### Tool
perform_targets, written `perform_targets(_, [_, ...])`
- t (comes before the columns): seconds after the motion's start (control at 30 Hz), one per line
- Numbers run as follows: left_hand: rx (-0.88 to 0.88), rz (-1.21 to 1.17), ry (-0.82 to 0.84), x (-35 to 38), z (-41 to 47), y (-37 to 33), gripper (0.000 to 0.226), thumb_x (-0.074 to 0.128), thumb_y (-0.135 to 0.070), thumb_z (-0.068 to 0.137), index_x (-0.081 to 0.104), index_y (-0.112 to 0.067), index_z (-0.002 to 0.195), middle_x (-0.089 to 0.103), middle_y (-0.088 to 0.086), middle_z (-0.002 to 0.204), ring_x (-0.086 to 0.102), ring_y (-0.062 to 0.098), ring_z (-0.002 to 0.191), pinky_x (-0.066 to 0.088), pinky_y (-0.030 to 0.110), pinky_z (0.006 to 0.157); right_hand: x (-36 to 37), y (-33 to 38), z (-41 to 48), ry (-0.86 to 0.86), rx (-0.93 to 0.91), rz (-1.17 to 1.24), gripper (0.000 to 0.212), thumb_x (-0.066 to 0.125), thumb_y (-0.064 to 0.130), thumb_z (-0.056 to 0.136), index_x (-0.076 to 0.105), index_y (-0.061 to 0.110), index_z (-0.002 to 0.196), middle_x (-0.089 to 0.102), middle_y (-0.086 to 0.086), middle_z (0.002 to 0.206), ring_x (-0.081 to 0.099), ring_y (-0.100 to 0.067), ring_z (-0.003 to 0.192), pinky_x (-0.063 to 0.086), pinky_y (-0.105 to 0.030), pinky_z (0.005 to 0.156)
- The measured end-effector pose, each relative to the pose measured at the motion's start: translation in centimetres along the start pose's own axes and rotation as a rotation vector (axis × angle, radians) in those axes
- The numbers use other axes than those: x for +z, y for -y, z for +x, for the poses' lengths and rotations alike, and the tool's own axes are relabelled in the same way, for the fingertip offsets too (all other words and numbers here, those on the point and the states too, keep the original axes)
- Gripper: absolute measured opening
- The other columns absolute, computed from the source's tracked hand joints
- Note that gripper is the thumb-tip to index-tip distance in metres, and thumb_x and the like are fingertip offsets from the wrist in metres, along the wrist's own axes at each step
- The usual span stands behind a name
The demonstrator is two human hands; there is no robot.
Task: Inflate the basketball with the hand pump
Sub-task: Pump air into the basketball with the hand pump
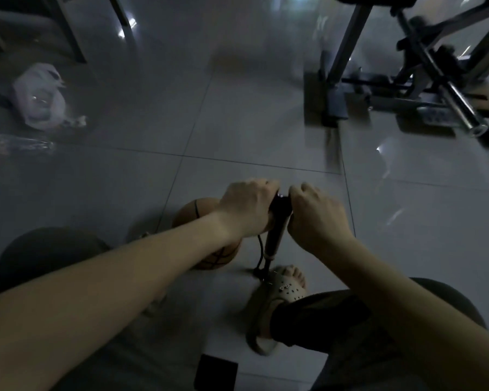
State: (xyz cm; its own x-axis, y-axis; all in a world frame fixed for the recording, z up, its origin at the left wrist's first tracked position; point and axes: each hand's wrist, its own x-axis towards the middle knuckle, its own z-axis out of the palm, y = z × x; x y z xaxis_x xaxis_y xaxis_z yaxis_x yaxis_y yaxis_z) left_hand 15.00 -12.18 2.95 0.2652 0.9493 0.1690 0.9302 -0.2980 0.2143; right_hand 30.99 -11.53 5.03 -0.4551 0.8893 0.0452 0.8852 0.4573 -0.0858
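Observation:
An upright hand pump stands on the tiled floor in the lower middle of the head view. My left hand grips the left side of its black T-handle and my right hand grips the right side. A thin black hose runs from the pump's base toward the orange basketball, which lies on the floor just left of the pump, largely hidden behind my left forearm. My right foot in a pale clog rests at the pump's base.
A metal exercise frame stands at the back right. A white plastic bag lies on the floor at the far left, near dark furniture legs. A dark flat object lies on the floor by the bottom edge.

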Motion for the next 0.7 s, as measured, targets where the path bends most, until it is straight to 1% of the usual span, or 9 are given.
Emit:
perform_targets(0.07, [0.011,0.032,-0.058,0.3,-0.2,0.0,0.016,0.057,-0.029,0.088,0.051,-0.017,0.097,0.056,0.002,0.089,0.052,0.021,0.074,0.036,0.030,0.057,1.1,0.3,-0.3,-0.120,0.025,-0.035,0.016,0.058,0.028,0.090,0.048,0.017,0.094,0.045,-0.001,0.085,0.043,-0.016,0.072,0.039,-0.030,0.060])
perform_targets(0.17, [0.009,0.055,-0.021,4.6,-2.5,-0.5,0.011,0.054,-0.020,0.089,0.048,-0.017,0.097,0.054,0.005,0.089,0.051,0.022,0.075,0.030,0.030,0.057,6.2,0.8,-2.2,-0.131,0.046,-0.062,0.007,0.054,0.019,0.088,0.048,0.016,0.090,0.046,-0.005,0.083,0.042,-0.020,0.071,0.041,-0.032,0.056])
perform_targets(0.2, [0.001,0.074,-0.009,6.1,-3.1,-0.7,0.009,0.052,-0.019,0.089,0.048,-0.016,0.097,0.054,0.006,0.089,0.052,0.023,0.076,0.032,0.030,0.058,7.7,0.7,-2.6,-0.130,0.055,-0.058,0.002,0.049,0.017,0.088,0.048,0.016,0.089,0.046,-0.006,0.083,0.041,-0.021,0.071,0.040,-0.033,0.056])
perform_targets(0.3, [-0.030,0.109,-0.032,8.7,-2.9,-0.9,0.013,0.036,-0.020,0.091,0.048,-0.016,0.096,0.053,0.008,0.090,0.050,0.025,0.078,0.039,0.035,0.064,10.3,0.1,-2.4,-0.136,0.089,-0.031,0.007,0.041,0.016,0.087,0.047,0.016,0.086,0.046,-0.008,0.083,0.042,-0.024,0.071,0.039,-0.035,0.056])
perform_targets(0.37, [-0.024,0.134,-0.038,10.0,-2.6,-0.7,0.013,0.036,-0.019,0.090,0.047,-0.015,0.095,0.051,0.009,0.091,0.048,0.025,0.079,0.040,0.036,0.067,11.6,-0.1,-1.9,-0.129,0.096,-0.031,0.003,0.048,0.013,0.086,0.047,0.015,0.086,0.046,-0.008,0.083,0.041,-0.024,0.071,0.040,-0.035,0.056])
perform_targets(0.4, [-0.023,0.148,-0.029,10.7,-2.5,-0.5,0.010,0.038,-0.018,0.089,0.046,-0.015,0.096,0.051,0.010,0.091,0.048,0.025,0.079,0.041,0.037,0.069,12.3,-0.1,-1.7,-0.124,0.101,-0.034,0.007,0.053,0.012,0.084,0.048,0.015,0.086,0.046,-0.008,0.083,0.041,-0.024,0.071,0.040,-0.035,0.057])
perform_targets(0.47, [-0.026,0.153,-0.001,12.1,-2.4,-0.1,0.007,0.043,-0.016,0.088,0.043,-0.014,0.095,0.050,0.011,0.091,0.047,0.025,0.079,0.043,0.038,0.070,13.6,-0.3,-1.3,-0.088,0.110,-0.034,0.013,0.059,0.010,0.080,0.049,0.014,0.087,0.047,-0.009,0.083,0.041,-0.023,0.071,0.040,-0.035,0.057])
perform_targets(0.53, [-0.036,0.154,0.053,13.3,-2.7,0.0,0.011,0.049,-0.016,0.088,0.042,-0.014,0.096,0.050,0.011,0.093,0.046,0.025,0.080,0.043,0.036,0.068,14.9,-0.5,-1.5,-0.035,0.114,-0.022,0.015,0.061,0.012,0.078,0.051,0.014,0.089,0.046,-0.009,0.084,0.041,-0.023,0.072,0.041,-0.035,0.058])
perform_targets(0.7, [-0.058,0.139,0.191,16.1,-5.4,-0.8,0.020,0.046,-0.015,0.088,0.046,-0.011,0.107,0.052,0.015,0.105,0.050,0.026,0.087,0.048,0.036,0.070,18.1,-0.4,-3.5,0.230,0.137,-0.083,0.019,0.065,0.019,0.080,0.050,0.016,0.092,0.041,-0.009,0.087,0.035,-0.023,0.074,0.045,-0.036,0.062])
